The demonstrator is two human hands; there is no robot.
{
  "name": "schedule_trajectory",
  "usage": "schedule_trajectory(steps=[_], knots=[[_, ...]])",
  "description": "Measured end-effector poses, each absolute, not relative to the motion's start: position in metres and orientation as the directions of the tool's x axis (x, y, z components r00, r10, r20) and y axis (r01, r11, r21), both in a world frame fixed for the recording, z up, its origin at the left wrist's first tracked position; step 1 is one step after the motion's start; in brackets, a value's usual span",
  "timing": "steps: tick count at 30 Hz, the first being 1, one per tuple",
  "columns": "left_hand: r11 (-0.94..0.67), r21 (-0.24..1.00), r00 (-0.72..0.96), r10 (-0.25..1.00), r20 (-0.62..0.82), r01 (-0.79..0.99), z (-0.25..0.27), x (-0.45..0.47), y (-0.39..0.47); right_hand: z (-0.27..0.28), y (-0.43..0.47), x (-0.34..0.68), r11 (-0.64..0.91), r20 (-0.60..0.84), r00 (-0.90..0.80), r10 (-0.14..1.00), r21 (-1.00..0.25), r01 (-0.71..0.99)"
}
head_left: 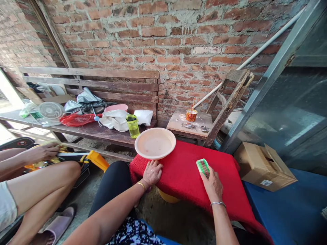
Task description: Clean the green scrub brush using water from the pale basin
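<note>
A red fleecy cloth (184,170) covers the low table before me. My left hand (152,173) lies on it near the front edge, fingers a little apart, just below a pale pink plastic basin (155,143). Whether those fingertips touch the basin's rim is hard to see. On the right, my right hand (213,185) grips a scrub brush (203,166) with a bright green border and brownish bristles facing up, held over the cloth.
A yellow-green water bottle (133,126) stands on the wooden bench (114,134) beside the basin. Behind the cloth, a wooden chair (176,119) bears an incense pot (191,115) and padlocks. Right is a cardboard box (263,165); a person's bare knee (73,172) is left.
</note>
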State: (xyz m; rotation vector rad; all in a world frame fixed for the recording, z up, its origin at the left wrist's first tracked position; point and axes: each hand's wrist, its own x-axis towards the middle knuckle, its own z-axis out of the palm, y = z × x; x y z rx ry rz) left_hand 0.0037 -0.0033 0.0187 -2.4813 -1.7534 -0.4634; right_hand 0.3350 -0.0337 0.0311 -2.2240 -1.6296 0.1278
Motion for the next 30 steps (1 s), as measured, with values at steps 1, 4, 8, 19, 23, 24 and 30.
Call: schedule_trajectory(steps=[1,4,8,19,23,24,30], knots=[[-0.348,0.115,0.305,0.909,0.283,0.930,0.0187,0.0036,-0.0034,0.0310,-0.0338,0.3351,-0.255,0.148,0.321,0.935,-0.348,0.902],[-0.352,0.113,0.308,0.907,0.285,0.929,0.0187,0.0035,-0.0034,0.0308,-0.0342,0.3353,-0.255,0.142,0.318,0.937,-0.339,0.905],[-0.350,0.119,0.305,0.909,0.284,0.929,0.0184,0.0035,-0.0032,0.0308,-0.0345,0.3352,-0.253,0.148,0.315,0.937,-0.334,0.908],[-0.351,0.145,0.297,0.906,0.302,0.925,0.0180,0.0037,-0.0032,0.0282,-0.0344,0.3350,-0.255,0.167,0.317,0.934,-0.311,0.916],[-0.350,0.146,0.295,0.906,0.305,0.925,0.0177,0.0035,-0.0035,0.0296,-0.0343,0.3337,-0.263,0.167,0.324,0.931,-0.305,0.915],[-0.352,0.144,0.297,0.905,0.306,0.925,0.0177,0.0034,-0.0035,0.0302,-0.0344,0.3334,-0.264,0.165,0.324,0.932,-0.306,0.915],[-0.345,0.149,0.289,0.908,0.302,0.927,0.0199,0.0041,-0.0036,0.0327,-0.0359,0.3334,-0.248,0.172,0.315,0.933,-0.324,0.913]])
